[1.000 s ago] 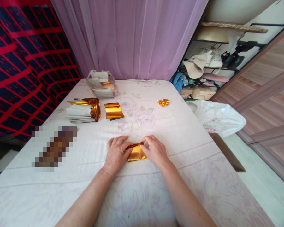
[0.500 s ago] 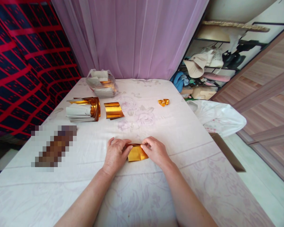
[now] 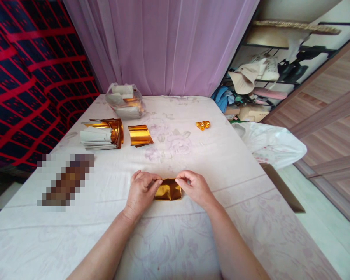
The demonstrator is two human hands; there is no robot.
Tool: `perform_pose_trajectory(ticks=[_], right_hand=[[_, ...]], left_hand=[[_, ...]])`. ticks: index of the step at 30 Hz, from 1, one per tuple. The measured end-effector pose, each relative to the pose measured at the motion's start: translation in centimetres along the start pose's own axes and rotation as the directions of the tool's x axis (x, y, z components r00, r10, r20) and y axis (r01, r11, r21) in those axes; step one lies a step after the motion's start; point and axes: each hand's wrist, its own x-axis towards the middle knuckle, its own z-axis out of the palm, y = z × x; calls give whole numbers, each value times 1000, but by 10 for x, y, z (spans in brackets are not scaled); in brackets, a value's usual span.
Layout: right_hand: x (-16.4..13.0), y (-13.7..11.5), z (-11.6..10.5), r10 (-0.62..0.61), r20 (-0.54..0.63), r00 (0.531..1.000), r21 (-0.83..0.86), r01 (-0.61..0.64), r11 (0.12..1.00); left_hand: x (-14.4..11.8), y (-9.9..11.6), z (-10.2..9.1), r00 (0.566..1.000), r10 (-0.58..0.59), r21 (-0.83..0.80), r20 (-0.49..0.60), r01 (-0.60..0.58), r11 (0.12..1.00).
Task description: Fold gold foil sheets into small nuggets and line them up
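Observation:
A sheet of gold foil paper (image 3: 168, 190) stands between my hands at the middle of the table, its shiny face toward me. My left hand (image 3: 142, 189) pinches its upper left corner between thumb and fingers. At the upper right corner, my right hand (image 3: 195, 186) pinches the far edge in the same way. Beyond them lies a small flat pile of gold foil sheets (image 3: 140, 135). Left of that pile is a thick folded stack of foil paper (image 3: 102, 134) with pale backs. Small folded gold foil pieces (image 3: 203, 125) rest at the far right.
A clear plastic bag (image 3: 125, 102) of more foil paper sits at the table's back left. A blurred-out item (image 3: 68, 181) lies on the left of the flowered tablecloth (image 3: 169, 245). Off the right edge are a white plastic bag (image 3: 277, 146) and a shelf with hats and shoes.
The foil sheet's near face has tilted up and looks darker, with its lower edge creased in the middle. Both hands keep their pinch; the right has shifted slightly rightward. The view has moved slightly.

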Motion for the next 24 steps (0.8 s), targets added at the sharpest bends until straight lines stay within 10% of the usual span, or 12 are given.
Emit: perform_pose_trajectory(ticks=[17,24], right_hand=[[-3,-5,-7,-30,7,1000,82,29,996],[-1,-1,3,43,-15,999,-111,-45,993]], left_hand=[[0,-3,0,999,-20,-211,-39,11,977],[4,-1,0,998,-55,-17,-4,55,998]])
